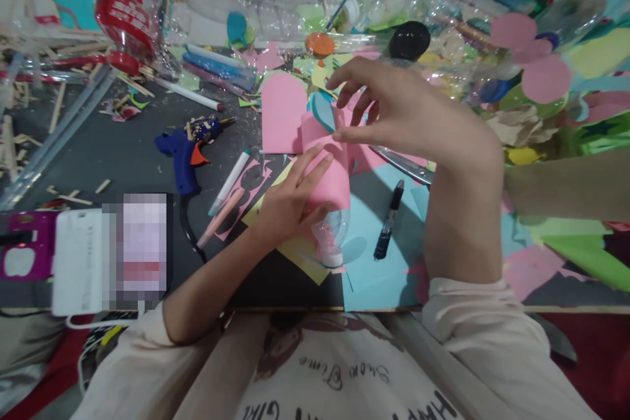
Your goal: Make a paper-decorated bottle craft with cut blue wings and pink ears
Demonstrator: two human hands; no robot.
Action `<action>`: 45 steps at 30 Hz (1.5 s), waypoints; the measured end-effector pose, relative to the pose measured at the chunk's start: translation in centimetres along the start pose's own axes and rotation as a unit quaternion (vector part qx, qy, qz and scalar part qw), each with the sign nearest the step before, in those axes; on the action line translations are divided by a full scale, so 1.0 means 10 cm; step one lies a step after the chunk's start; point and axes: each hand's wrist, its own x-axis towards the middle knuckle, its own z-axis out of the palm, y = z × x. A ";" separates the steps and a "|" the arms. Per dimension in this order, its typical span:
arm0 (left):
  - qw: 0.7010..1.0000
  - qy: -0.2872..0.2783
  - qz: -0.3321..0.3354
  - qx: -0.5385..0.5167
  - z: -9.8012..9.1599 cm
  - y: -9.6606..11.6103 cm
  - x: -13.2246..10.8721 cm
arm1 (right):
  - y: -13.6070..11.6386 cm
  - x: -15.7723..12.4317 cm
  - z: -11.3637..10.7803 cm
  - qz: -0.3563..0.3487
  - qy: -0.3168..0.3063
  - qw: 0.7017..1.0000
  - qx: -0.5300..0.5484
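Note:
A clear plastic bottle (332, 231) wrapped in pink paper (331, 187) lies on the table, its cap end toward me. My left hand (288, 200) holds the bottle from the left, fingers and thumb spread over the pink wrap. At its far end a light-blue rounded paper piece (323, 111) stands up. Close to this piece hovers my right hand (388, 105), its fingers curled and apart. The right thumb tip is at the wrap's upper edge; whether it touches is unclear. Behind the bottle is a pink arch-shaped paper (283, 111).
A blue glue gun (184, 151), two markers and a phone (144, 243) are on the left. A black pen (390, 220) lies on blue paper (369, 282) at right. Paper scraps, sticks and plastic bottles crowd the back. Another person's forearm (566, 185) reaches in from the right.

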 end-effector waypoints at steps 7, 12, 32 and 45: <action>1.000 -0.008 -0.015 0.020 0.01 0.02 0.00 | -0.02 0.07 0.14 -0.006 0.023 0.999 -0.047; 1.000 -0.010 -0.020 0.019 0.00 0.02 0.00 | -0.01 0.13 0.19 -0.017 0.018 0.998 -0.057; 1.000 -0.001 -0.007 0.020 0.00 0.02 0.00 | 0.01 0.12 0.13 -0.014 0.018 1.000 0.016; 1.000 -0.021 -0.015 -0.016 -0.02 0.01 0.01 | 0.01 0.07 0.04 -0.001 -0.002 0.999 -0.046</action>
